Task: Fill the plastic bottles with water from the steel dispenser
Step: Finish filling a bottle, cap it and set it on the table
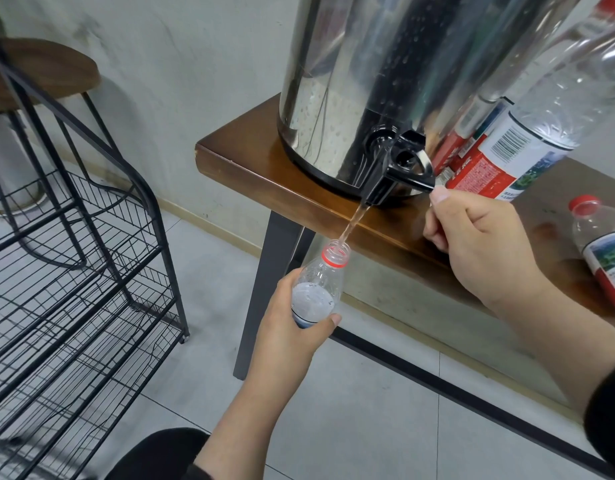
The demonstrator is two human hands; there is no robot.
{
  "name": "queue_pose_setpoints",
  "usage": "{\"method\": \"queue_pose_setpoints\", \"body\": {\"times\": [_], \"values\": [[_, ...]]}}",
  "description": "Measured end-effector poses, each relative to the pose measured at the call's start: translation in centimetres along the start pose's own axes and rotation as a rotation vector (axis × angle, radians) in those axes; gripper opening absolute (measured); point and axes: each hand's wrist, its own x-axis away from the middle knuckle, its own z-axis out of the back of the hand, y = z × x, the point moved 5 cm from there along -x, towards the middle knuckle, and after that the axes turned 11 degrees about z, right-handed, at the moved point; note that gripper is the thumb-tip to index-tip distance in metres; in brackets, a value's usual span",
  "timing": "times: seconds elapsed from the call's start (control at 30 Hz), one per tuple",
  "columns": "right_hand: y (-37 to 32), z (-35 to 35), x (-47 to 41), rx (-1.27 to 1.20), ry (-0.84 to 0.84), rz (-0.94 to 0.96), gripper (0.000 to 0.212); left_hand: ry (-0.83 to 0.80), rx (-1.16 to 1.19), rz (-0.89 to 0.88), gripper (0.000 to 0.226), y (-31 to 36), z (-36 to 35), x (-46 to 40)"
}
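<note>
A thin-walled clear plastic bottle (318, 287) with a red neck ring hangs below the bench edge, its open mouth under the black tap (392, 168) of the steel dispenser (385, 71), and a narrow stream of water (352, 223) falls slantwise into the neck. The left hand (292, 313) holds it at the labelled middle, fingers and thumb curled round the body. Such a bottle is likely light and soft now, growing heavier as it fills; a hard squeeze would probably dent the wall and push water out, so the ribbed mid-body is the sensible place to hold, firmly but gently, and wet plastic may turn slippery. The right hand (479, 237) has its fingers curled at the tap's lever, the thumb tip touching its end. The dispenser stands on the wooden bench (250, 157), beside several more bottles with red-and-white labels (506, 157), one capped in red (600, 244). A black wire rack (74, 271) stands to the left on the tiled floor.
</note>
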Motion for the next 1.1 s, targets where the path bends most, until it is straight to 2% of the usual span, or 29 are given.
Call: {"method": "queue_pose_setpoints", "body": {"times": [1.1], "values": [[0.21, -0.06, -0.05, 0.000, 0.007, -0.001, 0.053, 0.022, -0.035, -0.009, 0.069, -0.11, 0.12, -0.06]]}}
